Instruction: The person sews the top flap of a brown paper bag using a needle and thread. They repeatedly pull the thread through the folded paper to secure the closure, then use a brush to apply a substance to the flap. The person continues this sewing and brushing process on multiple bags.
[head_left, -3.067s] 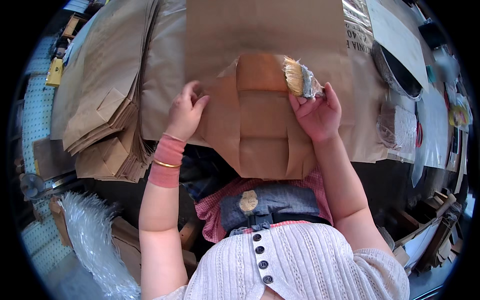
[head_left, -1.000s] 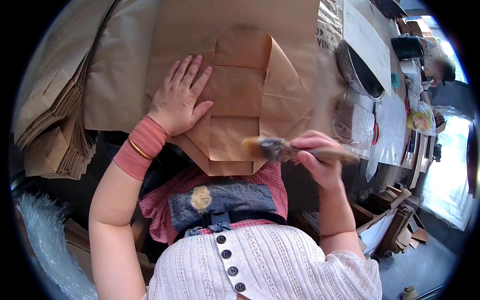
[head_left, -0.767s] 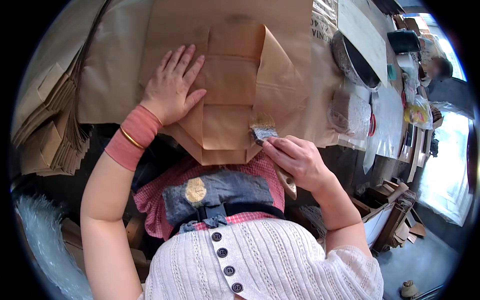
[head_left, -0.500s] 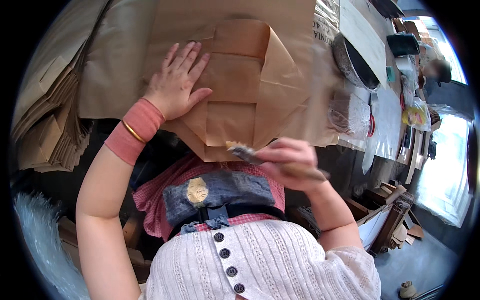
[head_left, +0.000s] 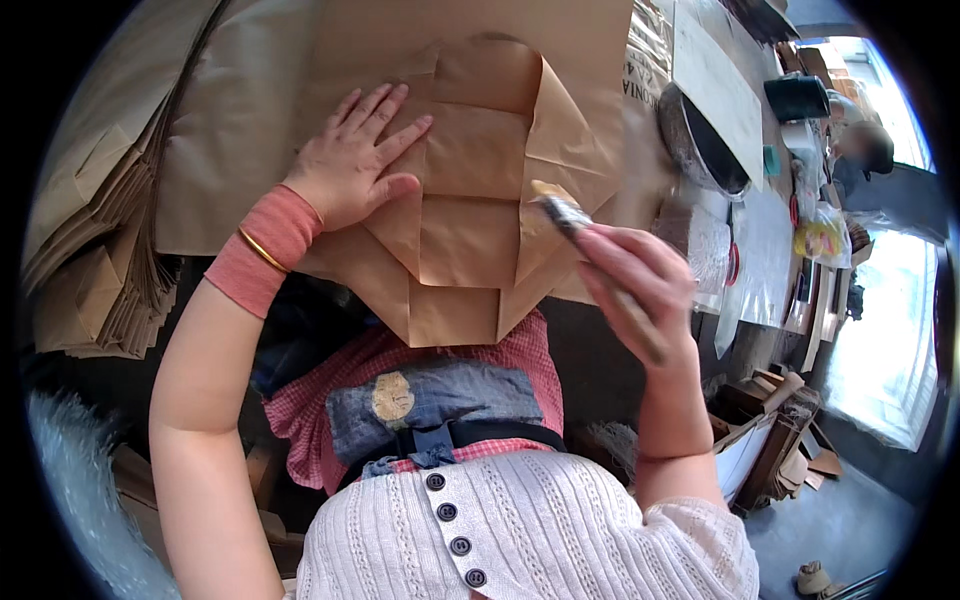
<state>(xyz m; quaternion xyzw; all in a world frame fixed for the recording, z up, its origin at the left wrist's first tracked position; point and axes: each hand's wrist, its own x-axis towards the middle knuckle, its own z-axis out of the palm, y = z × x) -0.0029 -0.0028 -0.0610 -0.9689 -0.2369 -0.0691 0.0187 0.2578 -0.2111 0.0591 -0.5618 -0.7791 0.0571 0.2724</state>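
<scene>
A brown paper bag (head_left: 470,165), with its end folded open into flaps, lies on brown paper in front of me. My left hand (head_left: 355,160) rests flat on its left flap, fingers spread. In my right hand (head_left: 645,275) is a brush (head_left: 562,215), gripped by its wooden handle. The yellowish bristle tip points up and left, over the right flap; whether it touches the paper I cannot tell. The bag's near edge reaches past the table edge towards my lap.
Folded brown paper bags (head_left: 105,255) are stacked at the left. At the right stand a dark oval bowl (head_left: 695,150) partly under a pale board (head_left: 715,85), a clear-wrapped bundle (head_left: 692,225), a dark green container (head_left: 797,97) and red-handled scissors (head_left: 733,262). A blurred person (head_left: 862,150) is far right.
My right hand has moved up and right with the brush, from the bag's near edge to its right flap. The bag has shifted slightly towards me; my left hand stays on it.
</scene>
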